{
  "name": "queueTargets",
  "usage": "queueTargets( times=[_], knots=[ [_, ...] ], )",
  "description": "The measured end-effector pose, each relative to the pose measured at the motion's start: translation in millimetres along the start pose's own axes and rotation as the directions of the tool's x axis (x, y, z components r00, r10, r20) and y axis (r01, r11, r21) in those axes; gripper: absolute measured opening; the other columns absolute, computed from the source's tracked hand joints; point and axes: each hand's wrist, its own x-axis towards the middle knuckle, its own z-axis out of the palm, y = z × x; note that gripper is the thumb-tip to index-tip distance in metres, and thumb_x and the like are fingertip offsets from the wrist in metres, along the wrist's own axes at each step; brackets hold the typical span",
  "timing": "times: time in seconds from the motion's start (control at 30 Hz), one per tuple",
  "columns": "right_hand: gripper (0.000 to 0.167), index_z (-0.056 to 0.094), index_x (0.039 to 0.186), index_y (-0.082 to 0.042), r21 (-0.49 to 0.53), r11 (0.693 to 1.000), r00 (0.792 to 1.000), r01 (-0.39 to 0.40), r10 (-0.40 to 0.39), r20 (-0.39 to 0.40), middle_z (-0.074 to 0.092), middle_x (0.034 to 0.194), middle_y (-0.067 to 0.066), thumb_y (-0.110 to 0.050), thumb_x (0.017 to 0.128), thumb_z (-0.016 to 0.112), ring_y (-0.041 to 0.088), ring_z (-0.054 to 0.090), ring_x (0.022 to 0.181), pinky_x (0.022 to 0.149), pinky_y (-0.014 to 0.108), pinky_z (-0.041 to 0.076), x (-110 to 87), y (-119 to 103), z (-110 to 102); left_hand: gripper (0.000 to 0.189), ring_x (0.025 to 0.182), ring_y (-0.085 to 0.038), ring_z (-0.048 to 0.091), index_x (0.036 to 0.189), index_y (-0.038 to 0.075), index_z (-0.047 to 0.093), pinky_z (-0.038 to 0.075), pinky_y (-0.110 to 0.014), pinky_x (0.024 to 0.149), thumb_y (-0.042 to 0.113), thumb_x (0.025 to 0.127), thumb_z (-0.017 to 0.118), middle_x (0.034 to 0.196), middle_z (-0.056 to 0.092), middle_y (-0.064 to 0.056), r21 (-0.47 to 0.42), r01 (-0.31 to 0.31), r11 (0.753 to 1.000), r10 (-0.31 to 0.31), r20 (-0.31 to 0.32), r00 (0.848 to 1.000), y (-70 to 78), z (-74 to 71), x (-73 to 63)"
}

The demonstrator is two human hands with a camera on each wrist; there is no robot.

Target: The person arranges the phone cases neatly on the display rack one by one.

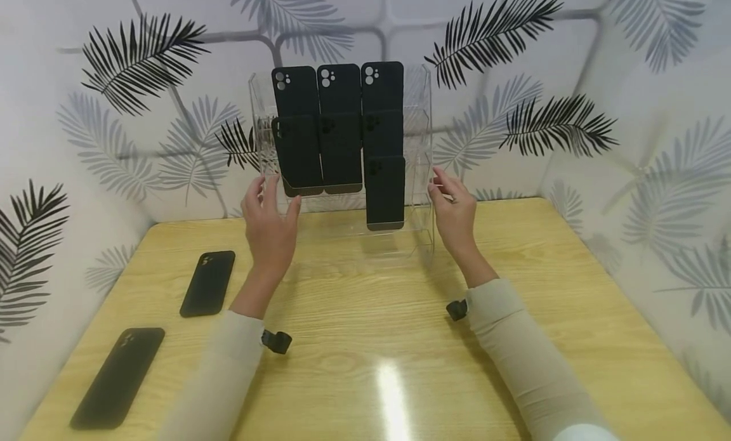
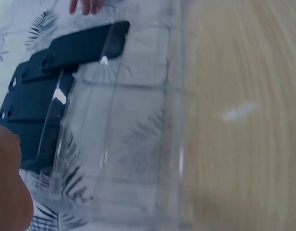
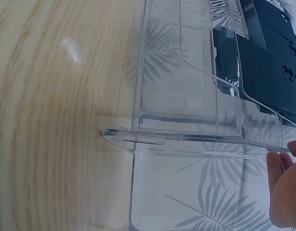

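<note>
A clear acrylic display stand with stepped tiers stands at the back of the table. Several black phone cases lean on its upper tiers in three columns, and a single phone case sits lower at the right. My left hand holds the stand's left side, thumb spread toward the front; the left wrist view shows only part of that hand. On the opposite side, my right hand pinches the edge of the clear side panel between thumb and fingers, as the right wrist view shows.
Two more black phone cases lie flat on the wooden table at the left: one farther back, one nearer. A leaf-patterned wall covering rises behind the stand and along both sides.
</note>
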Motion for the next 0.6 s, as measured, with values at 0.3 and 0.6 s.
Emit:
queueTargets(
  times=[0.3,0.6],
  knots=[
    [0.034,0.065,0.129,0.006,-0.023,0.999,0.999,0.03,-0.03,-0.016,0.066,0.119,0.029,0.002,0.096,0.063,0.037,0.065,0.1,0.084,0.011,0.05,-1.0,-1.1,0.7,0.056,0.13,-0.037,0.046,0.146,0.01,0.05,0.048,-0.056,0.094,0.037,0.099,0.063,0.15,0.04,-0.015,0.005,0.117,0.993,-0.115,0.213,0.97,-54.1,-36.6,-9.3],
    [0.035,0.064,0.131,0.005,-0.02,1.0,1.0,0.01,-0.011,-0.014,0.066,0.119,0.028,0.001,0.096,0.062,0.036,0.065,0.1,0.085,0.013,0.05,-1.2,-1.4,2.8,0.06,0.134,-0.047,0.039,0.15,0.004,0.043,0.034,-0.064,0.108,0.04,0.103,0.056,0.152,0.034,-0.027,-0.045,0.201,0.979,-0.152,0.501,0.852,-103.9,-68.1,2.3]
  ],
)
